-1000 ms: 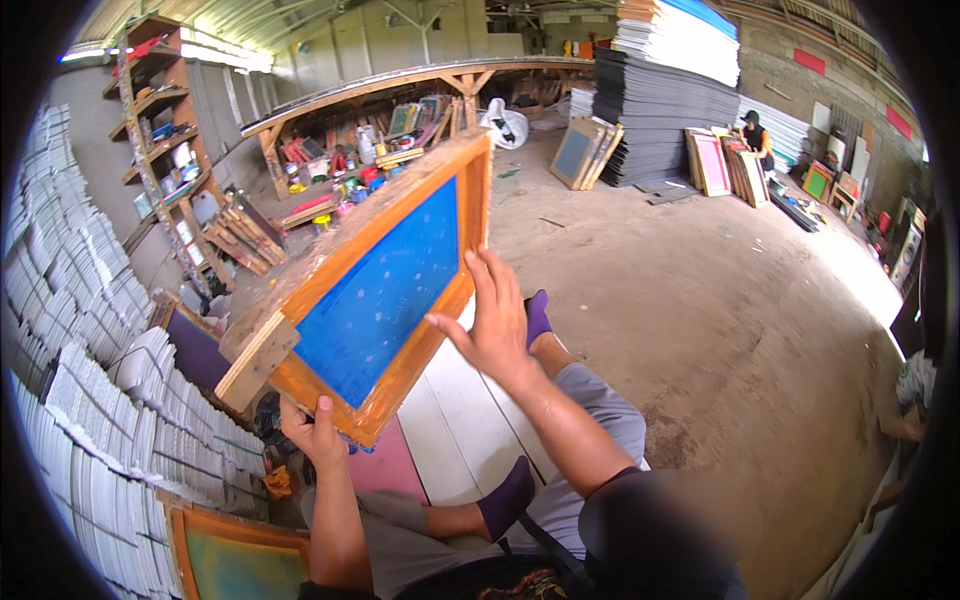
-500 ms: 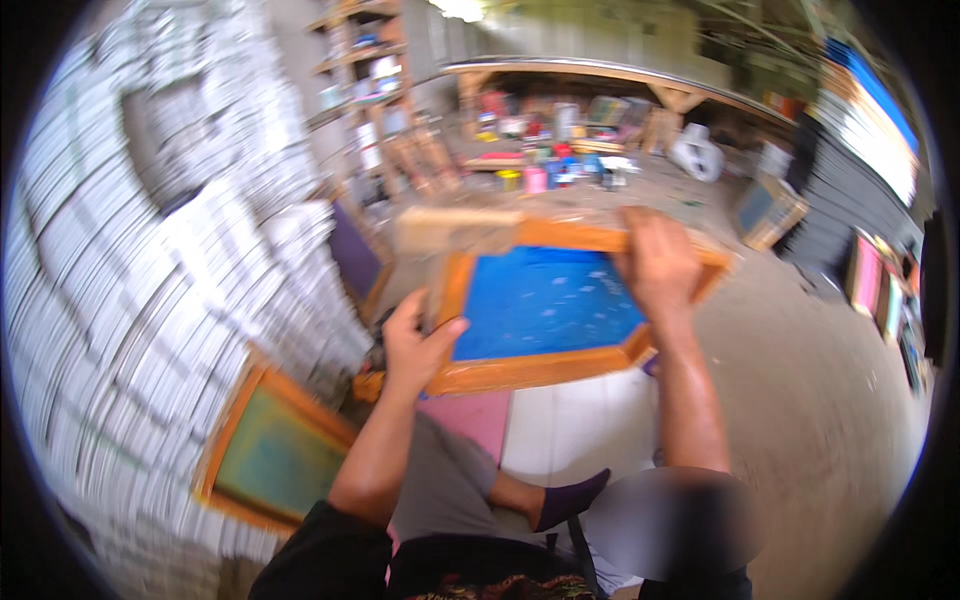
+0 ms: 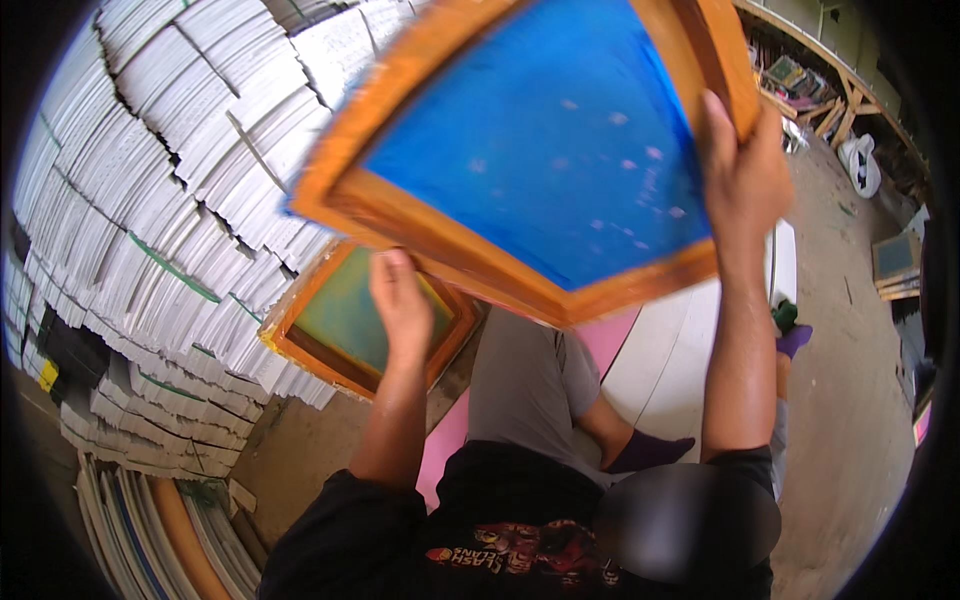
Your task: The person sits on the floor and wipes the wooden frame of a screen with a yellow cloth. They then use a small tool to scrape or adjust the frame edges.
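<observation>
A wooden screen-printing frame [image 3: 640, 268] with blue mesh [image 3: 540, 140] and small pale marks on it is held up tilted before me. My right hand [image 3: 748, 180] grips its right side, thumb on the inner face. At the lower left edge my left hand [image 3: 402, 305] holds the frame with the thumb up in front; its other fingers are mostly hidden. Behind the left hand, a second wooden frame [image 3: 300, 350] with greenish-yellow mesh [image 3: 352, 310] leans against the paper stacks.
Tall stacks of white paper [image 3: 150, 190] rise on the left. Several frames or boards [image 3: 165, 530] stand at lower left. A white and pink board [image 3: 665, 345] lies under my legs. A wooden bench [image 3: 850, 95], a white roll [image 3: 860, 165] and another frame [image 3: 897, 258] are at the right.
My view has swung left, toward the paper stacks. The blue-mesh frame has come closer and tilted, its left end now in front of the stacks; both hands still hold it.
</observation>
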Motion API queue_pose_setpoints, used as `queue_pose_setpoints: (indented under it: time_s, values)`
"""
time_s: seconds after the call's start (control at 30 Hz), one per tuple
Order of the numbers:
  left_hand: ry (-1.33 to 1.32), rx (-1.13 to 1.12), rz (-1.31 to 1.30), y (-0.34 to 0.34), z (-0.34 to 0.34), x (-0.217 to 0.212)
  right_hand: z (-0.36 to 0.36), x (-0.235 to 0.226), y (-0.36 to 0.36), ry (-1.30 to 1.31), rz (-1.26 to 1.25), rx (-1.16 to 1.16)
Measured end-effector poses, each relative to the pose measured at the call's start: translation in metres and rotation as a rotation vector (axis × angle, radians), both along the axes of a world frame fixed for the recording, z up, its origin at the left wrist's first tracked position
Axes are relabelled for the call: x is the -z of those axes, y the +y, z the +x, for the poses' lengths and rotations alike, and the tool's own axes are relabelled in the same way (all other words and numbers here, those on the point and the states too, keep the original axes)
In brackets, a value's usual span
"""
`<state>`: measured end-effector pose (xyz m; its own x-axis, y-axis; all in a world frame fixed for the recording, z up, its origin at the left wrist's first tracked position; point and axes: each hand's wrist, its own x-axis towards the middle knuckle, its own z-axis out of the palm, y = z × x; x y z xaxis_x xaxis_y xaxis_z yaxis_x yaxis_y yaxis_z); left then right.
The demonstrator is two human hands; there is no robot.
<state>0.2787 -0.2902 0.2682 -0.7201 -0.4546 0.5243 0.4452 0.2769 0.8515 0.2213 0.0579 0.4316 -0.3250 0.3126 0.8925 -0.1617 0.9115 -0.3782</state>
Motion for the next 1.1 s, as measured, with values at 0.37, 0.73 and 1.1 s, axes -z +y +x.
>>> queue_pose_setpoints:
  time_s: [0.37,0.73,1.1]
  values:
    - [0.235,-0.540,0.176,-0.123,0.078,-0.023,-0.049,0.067,-0.167,-0.133,-0.190,-0.665]
    - [0.028,-0.626,-0.056,-0.176,0.138,0.087,-0.076,0.207,-0.247,-0.613,-0.325,-1.068]
    - [-0.107,-0.829,-0.509,-0.166,0.129,0.142,-0.087,0.297,-0.264,-0.811,-0.370,-1.142]
